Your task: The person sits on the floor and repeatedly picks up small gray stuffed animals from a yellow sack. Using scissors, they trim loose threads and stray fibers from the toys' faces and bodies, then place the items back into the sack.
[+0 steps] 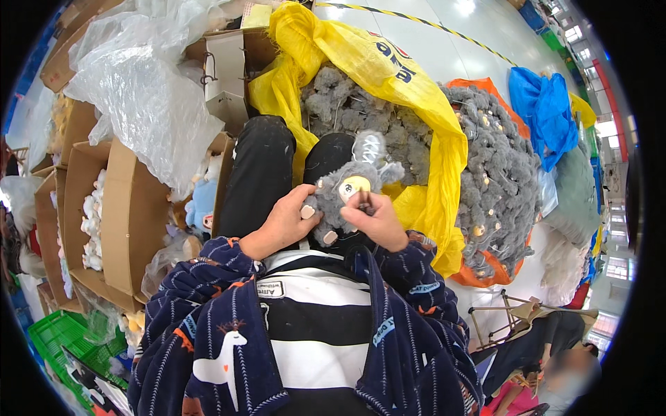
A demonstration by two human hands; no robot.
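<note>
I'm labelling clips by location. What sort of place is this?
Probably a soft-toy workshop or factory floor: the person handles a grey plush toy beside a yellow sack of grey plush pieces, and open cardboard boxes on the left hold more plush toys.

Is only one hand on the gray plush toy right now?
No, the left hand grips the gray plush toy at its left side while the right hand has its fingers at the toy's pale face.

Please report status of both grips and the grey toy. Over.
Left grip holds grey plush toy. Right grip at toy's pale face, partly covering it. Yellow sack close by, not blocking.
</note>
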